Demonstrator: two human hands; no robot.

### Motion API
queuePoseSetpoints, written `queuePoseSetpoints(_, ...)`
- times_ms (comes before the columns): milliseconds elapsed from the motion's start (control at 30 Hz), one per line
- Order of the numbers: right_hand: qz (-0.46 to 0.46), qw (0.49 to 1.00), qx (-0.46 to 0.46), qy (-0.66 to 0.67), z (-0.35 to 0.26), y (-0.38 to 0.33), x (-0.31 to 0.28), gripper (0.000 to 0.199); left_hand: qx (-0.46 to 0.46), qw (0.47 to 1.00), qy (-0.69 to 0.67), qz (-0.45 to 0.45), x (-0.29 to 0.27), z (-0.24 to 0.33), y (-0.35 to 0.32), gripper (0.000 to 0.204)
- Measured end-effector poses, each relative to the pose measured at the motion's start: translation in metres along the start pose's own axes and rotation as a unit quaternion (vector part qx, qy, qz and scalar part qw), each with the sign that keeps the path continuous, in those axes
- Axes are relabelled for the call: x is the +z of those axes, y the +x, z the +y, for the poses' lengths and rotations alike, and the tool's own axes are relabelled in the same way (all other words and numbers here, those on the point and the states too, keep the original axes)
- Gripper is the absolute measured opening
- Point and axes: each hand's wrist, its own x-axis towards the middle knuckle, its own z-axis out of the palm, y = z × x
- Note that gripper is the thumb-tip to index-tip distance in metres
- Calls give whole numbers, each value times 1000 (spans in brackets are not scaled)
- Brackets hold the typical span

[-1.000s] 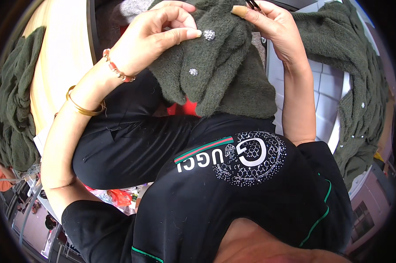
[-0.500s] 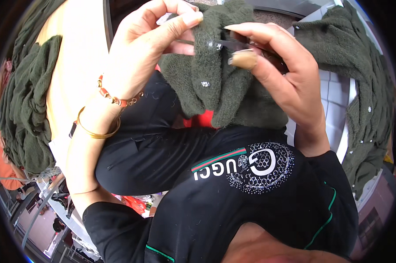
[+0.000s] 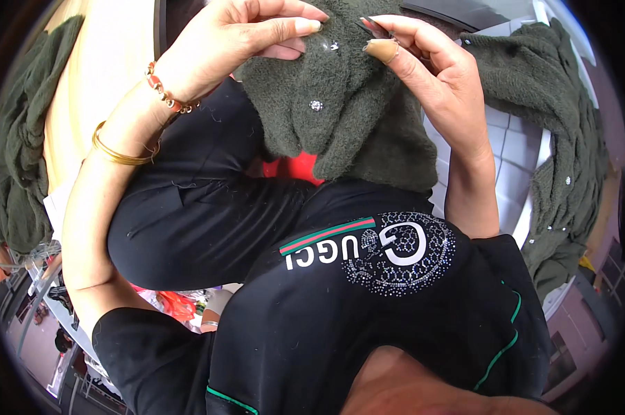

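Left hand [image 3: 247, 34] pinches fuzzy dark green garment [image 3: 378, 142]. Right hand [image 3: 437, 66], wearing tan thumb cover [image 3: 383, 50], grips small dark tool [image 3: 375, 28]. One shiny ornament [image 3: 334, 46] between hands, another ornament [image 3: 316, 106] below them.

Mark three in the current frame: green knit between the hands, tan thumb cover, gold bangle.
Green knit [image 3: 347, 104]: head view, on the fuzzy central fabric.
Tan thumb cover [image 3: 382, 50]: head view, middle of its surface.
Gold bangle [image 3: 119, 159]: head view, lower arc.
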Motion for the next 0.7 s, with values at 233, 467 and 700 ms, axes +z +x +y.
queuePoseSetpoints(233, -13, 995, -41, -93, -5, -4, 4, 27, -16, 996, 83, 35, 0, -1, -2, 18)
queuePoseSetpoints(467, -59, 983, -27, -170, -11, -10, 13, 27, 14, 988, 149, 27, 4, 2, -2, 15)
queuePoseSetpoints(700, -18, 986, -29, -160, -15, -7, 25, 27, 425, 859, -52, -281, -15, -29, 32, 16)
